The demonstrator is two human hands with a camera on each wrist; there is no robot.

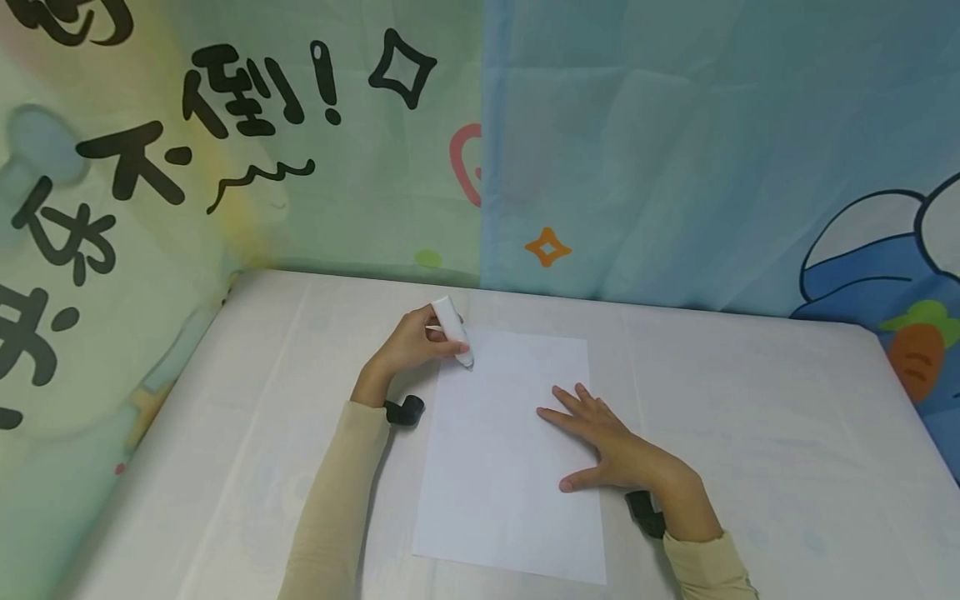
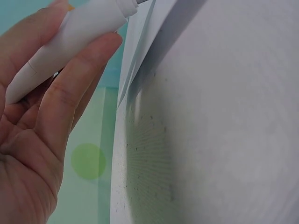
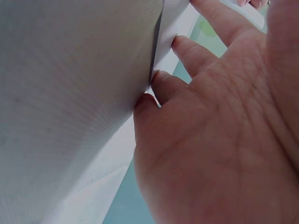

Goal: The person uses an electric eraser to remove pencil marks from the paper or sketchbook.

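Observation:
In the head view my left hand (image 1: 411, 340) pinches a thick white marker-like pen (image 1: 448, 321) between thumb and fingers. The pen tilts, its narrow grey tip down at the top left corner of a blank white sheet of paper (image 1: 510, 475). Up close in the left wrist view, thumb and fingers wrap the white barrel (image 2: 70, 42); the tip is cut off by the frame's top. My right hand (image 1: 611, 446) lies with spread fingers over the sheet's right edge. Its fingertips touch the paper in the right wrist view, palm (image 3: 219, 140) raised.
The sheet lies on a table with a white cover (image 1: 750, 433). A printed cloth backdrop (image 1: 675, 167) with cartoon shapes and black lettering stands behind and along the left side. Small black cameras (image 1: 406, 411) sit on both wrists.

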